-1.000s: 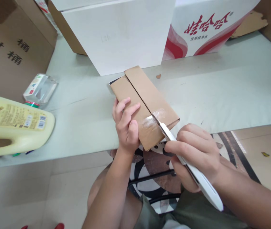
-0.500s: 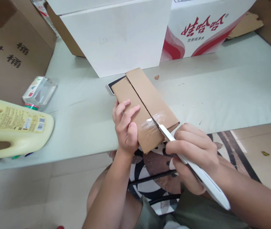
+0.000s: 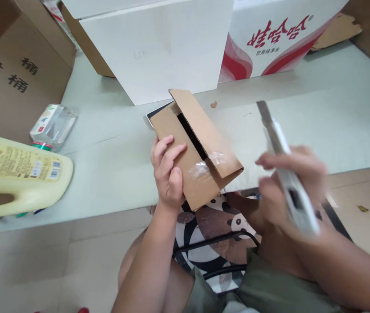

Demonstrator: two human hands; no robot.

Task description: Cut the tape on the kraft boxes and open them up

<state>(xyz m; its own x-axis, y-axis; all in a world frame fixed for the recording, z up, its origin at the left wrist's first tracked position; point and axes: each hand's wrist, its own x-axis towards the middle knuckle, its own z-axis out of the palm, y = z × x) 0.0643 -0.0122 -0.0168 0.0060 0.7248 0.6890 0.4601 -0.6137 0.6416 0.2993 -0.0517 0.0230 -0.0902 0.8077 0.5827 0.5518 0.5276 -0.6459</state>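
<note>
My left hand (image 3: 168, 174) grips the near-left side of a small brown cardboard box (image 3: 171, 130), which is tilted over the table's front edge. The box's right flap (image 3: 204, 126) stands partly raised, leaving a dark gap along the middle seam. Clear tape (image 3: 199, 169), split at the seam, clings to both flaps. Off to the right, my right hand (image 3: 289, 187) is closed around a white box cutter (image 3: 294, 195), its blade out and pointing up and away from the box. Motion blurs this hand. Beneath the box's far-left corner a dark flat thing with a white edge (image 3: 155, 112) shows in part.
A large white carton (image 3: 158, 52) and a red-and-white water carton (image 3: 269, 52) stand behind. To the left are a yellow jug (image 3: 41, 174), a clear bottle (image 3: 57, 124) and a big brown carton (image 3: 25, 61). A cardboard scrap (image 3: 214, 104) lies on the table (image 3: 318, 117).
My right hand has lifted the box cutter off the seam and swung it up to the right. The box's right flap has risen, widening the gap. My left hand stays on the box.
</note>
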